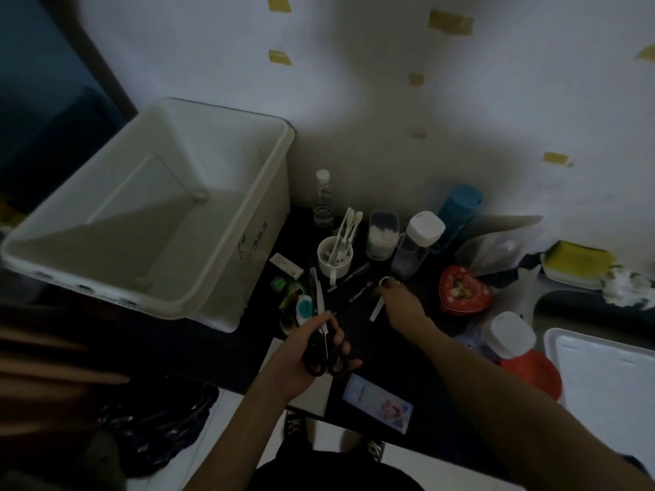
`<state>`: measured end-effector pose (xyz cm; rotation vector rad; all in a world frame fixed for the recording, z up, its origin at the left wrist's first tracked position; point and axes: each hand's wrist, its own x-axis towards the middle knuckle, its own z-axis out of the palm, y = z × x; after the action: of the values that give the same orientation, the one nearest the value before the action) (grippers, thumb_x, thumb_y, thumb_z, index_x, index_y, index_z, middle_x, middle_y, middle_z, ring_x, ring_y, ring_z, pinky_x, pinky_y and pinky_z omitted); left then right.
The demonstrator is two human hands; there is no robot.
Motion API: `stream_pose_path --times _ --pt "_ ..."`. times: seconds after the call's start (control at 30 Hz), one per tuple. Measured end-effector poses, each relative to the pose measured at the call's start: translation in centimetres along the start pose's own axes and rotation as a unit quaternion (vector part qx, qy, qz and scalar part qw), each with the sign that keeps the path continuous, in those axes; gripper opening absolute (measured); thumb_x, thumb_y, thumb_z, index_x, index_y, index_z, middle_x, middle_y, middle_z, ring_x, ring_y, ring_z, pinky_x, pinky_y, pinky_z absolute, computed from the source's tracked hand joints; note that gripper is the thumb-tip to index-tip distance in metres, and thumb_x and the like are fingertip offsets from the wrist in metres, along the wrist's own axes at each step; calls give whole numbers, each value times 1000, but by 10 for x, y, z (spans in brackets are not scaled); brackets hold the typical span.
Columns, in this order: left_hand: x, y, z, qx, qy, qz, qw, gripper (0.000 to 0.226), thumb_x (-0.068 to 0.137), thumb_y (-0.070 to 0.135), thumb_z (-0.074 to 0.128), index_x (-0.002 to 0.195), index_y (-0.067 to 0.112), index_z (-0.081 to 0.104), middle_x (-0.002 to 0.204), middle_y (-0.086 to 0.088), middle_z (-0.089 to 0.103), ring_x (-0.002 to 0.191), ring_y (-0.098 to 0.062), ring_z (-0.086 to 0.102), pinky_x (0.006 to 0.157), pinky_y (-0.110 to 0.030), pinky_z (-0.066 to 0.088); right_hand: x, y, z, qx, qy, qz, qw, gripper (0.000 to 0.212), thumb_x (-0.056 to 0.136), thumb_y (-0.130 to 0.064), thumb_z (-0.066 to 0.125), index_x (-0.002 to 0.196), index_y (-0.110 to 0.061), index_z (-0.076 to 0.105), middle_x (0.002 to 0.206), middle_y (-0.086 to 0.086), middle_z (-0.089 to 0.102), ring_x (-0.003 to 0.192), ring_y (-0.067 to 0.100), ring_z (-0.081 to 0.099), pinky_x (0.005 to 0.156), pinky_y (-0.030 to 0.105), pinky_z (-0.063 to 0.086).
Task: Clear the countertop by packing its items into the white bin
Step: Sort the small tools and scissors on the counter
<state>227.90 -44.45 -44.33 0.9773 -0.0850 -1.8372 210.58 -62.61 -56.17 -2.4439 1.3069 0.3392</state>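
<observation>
Left hand (312,352) grips black-handled steel scissors (320,327) by the handles, blades closed and pointing away, likely for a safe carry to the large white plastic bin (227,221), up-left of that hand and apparently empty. Right hand (398,301) is curled over small dark pens on the black counter (375,334), white strip under it; can't tell if anything is actually gripped. Beyond the right hand: white mug of toothbrushes (335,256), white-capped jar (418,242). To its right: red heart-shaped tin (464,288). Small clutter sits between the left hand and the bin.
</observation>
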Motion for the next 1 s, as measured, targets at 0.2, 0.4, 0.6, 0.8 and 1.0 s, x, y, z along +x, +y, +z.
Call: stream_pose_path --times 0.2,0.4,0.6,0.8,1.0 --pt "-2 4 -3 19 10 18 1000 31 102 35 44 98 7 54 75 -11 49 71 -28 57 68 -44 52 11 4 4 -96 9 -22 995 39 85 -13 67 123 -14 56 135 9 38 117 30 45 82 37 50" --pt "5 6 -4 30 20 42 998 30 102 36 43 108 8 52 78 -13 52 76 -30 58 70 -46 51 1 2 -7 -30 149 0 988 23 92 -33 63 105 -16 54 98 8 66 92 25 60 75 35 43" --pt "16 7 4 38 -8 32 999 42 99 48 40 104 8 52 81 -12 53 76 -28 58 72 -45 52 -64 -37 -88 443 230 34 866 23 81 -24 79 96 -16 64 83 -10 71 75 -1 68 67 10 52" --pt "27 -3 15 103 -23 -5 994 51 100 50 32 132 18 55 127 -14 64 114 -36 60 87 -49 52 -96 -69 -96 543 80 26 835 24 83 -26 77 103 -17 68 91 0 76 83 11 73 75 23 59" --pt "32 -13 21 112 -46 6 993 39 99 28 50 135 12 52 131 -17 60 119 -35 59 94 -55 51 -109 -65 -77 487 169 51 855 15 82 -25 78 93 -20 70 85 -8 72 78 -3 67 69 11 50"
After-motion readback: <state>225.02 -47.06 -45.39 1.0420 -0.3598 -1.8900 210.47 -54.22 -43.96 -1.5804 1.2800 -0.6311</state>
